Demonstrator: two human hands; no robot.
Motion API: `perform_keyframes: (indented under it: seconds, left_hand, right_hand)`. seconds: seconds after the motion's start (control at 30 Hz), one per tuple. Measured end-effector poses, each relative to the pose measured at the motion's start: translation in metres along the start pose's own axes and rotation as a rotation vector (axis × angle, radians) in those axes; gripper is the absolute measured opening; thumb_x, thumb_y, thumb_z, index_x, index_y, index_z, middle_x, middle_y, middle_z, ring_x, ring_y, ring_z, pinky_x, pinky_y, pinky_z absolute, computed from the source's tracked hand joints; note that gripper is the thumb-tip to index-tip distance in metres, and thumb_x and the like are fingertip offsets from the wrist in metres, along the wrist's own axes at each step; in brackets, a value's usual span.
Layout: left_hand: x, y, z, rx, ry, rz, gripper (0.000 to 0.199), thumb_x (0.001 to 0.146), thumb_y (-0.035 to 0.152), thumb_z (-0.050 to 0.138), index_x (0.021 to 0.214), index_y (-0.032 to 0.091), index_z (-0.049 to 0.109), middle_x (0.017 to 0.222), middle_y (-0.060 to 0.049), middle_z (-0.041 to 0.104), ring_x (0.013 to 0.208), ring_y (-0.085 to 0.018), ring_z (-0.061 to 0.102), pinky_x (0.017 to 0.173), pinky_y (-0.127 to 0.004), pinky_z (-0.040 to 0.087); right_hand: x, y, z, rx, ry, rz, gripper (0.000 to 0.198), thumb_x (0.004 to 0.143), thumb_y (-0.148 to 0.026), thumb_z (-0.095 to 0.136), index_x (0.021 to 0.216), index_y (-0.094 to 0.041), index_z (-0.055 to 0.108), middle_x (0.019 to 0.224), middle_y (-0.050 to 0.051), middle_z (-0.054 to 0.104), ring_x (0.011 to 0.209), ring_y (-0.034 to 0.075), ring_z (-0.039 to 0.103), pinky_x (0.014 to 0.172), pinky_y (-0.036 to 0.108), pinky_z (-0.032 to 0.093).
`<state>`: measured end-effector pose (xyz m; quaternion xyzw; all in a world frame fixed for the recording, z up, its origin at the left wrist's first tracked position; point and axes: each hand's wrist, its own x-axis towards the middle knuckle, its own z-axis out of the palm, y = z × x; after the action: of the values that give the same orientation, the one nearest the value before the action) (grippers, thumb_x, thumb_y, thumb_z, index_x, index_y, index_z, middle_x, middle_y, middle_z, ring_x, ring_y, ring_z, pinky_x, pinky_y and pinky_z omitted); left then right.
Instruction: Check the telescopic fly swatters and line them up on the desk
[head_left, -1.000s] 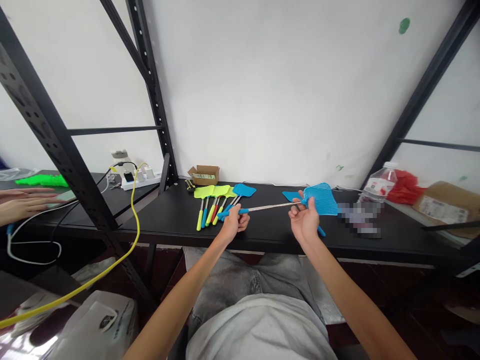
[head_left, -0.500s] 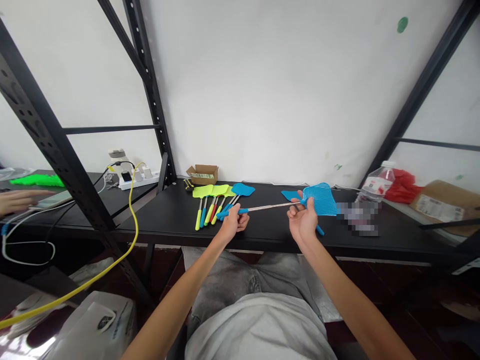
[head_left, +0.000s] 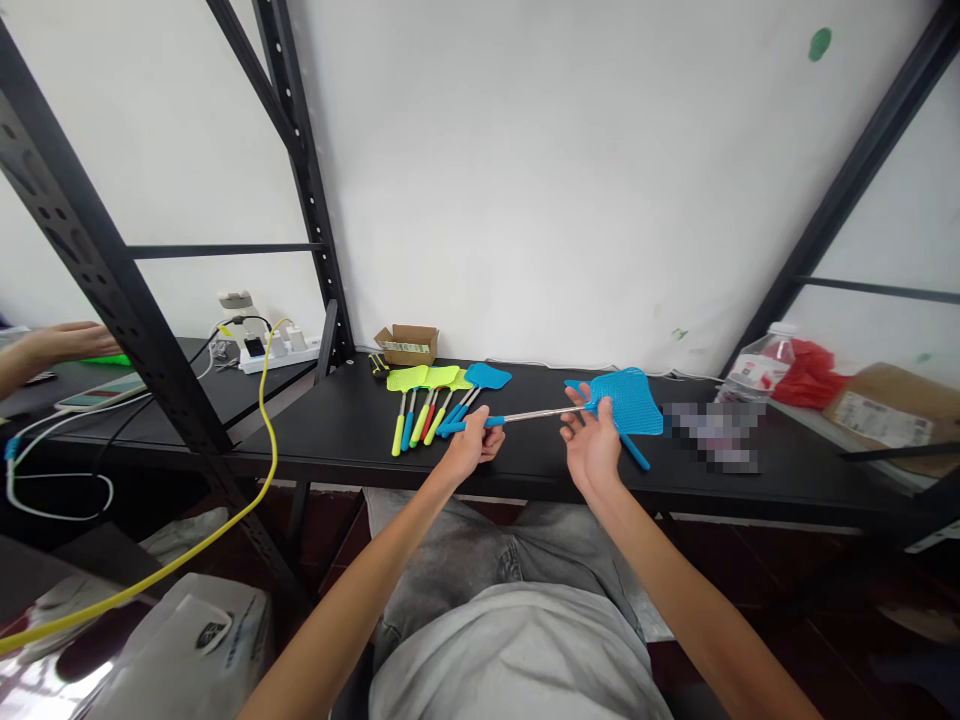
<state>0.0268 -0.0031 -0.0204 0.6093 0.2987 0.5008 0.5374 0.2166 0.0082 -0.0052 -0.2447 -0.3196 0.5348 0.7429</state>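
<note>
A blue fly swatter [head_left: 631,402] with a metal rod is held crosswise above the black tabletop by both my hands. My left hand [head_left: 472,440] is closed round its blue handle. At the other end, my right hand [head_left: 592,440] grips the neck just below the mesh head. Beneath it lies a second blue fly swatter [head_left: 636,452], mostly hidden by my right hand and the held head. Left of my left hand is a row of fly swatters, several with yellow-green heads [head_left: 409,378] and a blue-headed one [head_left: 489,377], handles toward me.
A small open cardboard box [head_left: 407,345] and a tape measure [head_left: 377,366] stand at the back left. On the right are a plastic bottle [head_left: 761,365], a red bag [head_left: 808,370] and a larger carton [head_left: 885,405]. A yellow cable [head_left: 271,430] hangs left, near another person's hand [head_left: 71,342].
My right hand and the mesh head have moved a little to the left, and the rod between my hands looks shorter. The other person's hand has risen.
</note>
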Motion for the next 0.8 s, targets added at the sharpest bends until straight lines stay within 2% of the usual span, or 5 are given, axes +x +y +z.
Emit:
perform_keyframes:
  seconds: [0.23, 0.47, 0.8]
  left_hand:
    - [-0.003, 0.004, 0.003, 0.028, -0.035, -0.004, 0.052, 0.093, 0.059, 0.029, 0.058, 0.02, 0.034, 0.051, 0.006, 0.022, 0.044, -0.008, 0.016, 0.045, -0.025, 0.012]
    - [-0.001, 0.001, 0.003, 0.036, -0.057, -0.005, 0.053, 0.094, 0.057, 0.028, 0.057, 0.02, 0.036, 0.05, 0.005, 0.023, 0.044, -0.008, 0.016, 0.045, -0.026, 0.012]
    - [-0.002, 0.003, 0.005, 0.068, -0.037, 0.012, 0.054, 0.094, 0.06, 0.028, 0.057, 0.02, 0.035, 0.05, 0.004, 0.024, 0.045, -0.009, 0.017, 0.046, -0.026, 0.012]
  right_hand:
    - [-0.018, 0.017, 0.01, 0.016, -0.035, 0.098, 0.044, 0.082, -0.059, 0.06, 0.109, -0.026, 0.067, 0.109, 0.004, 0.067, 0.063, 0.009, 0.055, 0.052, 0.023, 0.039]
    - [-0.015, 0.015, 0.007, 0.008, -0.055, 0.096, 0.044, 0.081, -0.059, 0.061, 0.11, -0.026, 0.065, 0.098, 0.003, 0.068, 0.06, 0.01, 0.054, 0.049, 0.024, 0.036]
    - [-0.016, 0.019, 0.006, -0.016, -0.05, 0.089, 0.045, 0.082, -0.061, 0.06, 0.11, -0.026, 0.064, 0.093, 0.002, 0.066, 0.059, 0.01, 0.054, 0.048, 0.024, 0.036]
